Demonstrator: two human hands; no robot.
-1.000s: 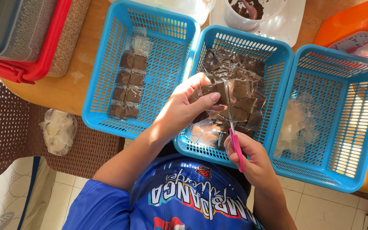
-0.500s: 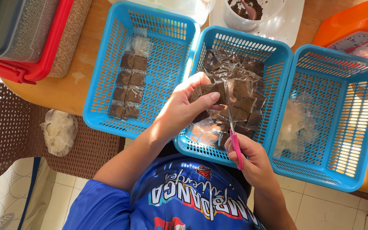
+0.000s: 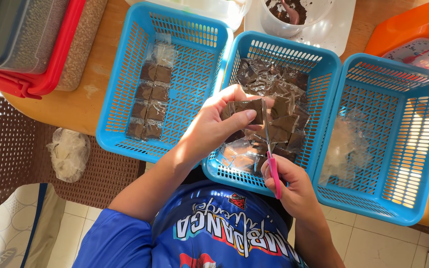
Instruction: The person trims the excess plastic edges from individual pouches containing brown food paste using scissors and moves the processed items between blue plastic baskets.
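a wrapped brown packet (image 3: 248,110) is pinched in the closed fingers of the left hand (image 3: 214,126) over the middle blue basket (image 3: 319,64), its long axis running nine-to-three, while pink-handled scissors (image 3: 270,154), gripped shut-fisted by the right hand (image 3: 294,191), meet it from six o'clock.

Home setup, small food-packing station. Wooden tabletop (image 3: 83,101) with three blue plastic baskets (image 3: 125,89) holding brown wrapped pieces. Orange dial kitchen scale (image 3: 415,42) at the far right corner, lidded storage tubs (image 3: 21,44) at left, woven brown chair (image 3: 6,149), tiled floor (image 3: 373,248) below.
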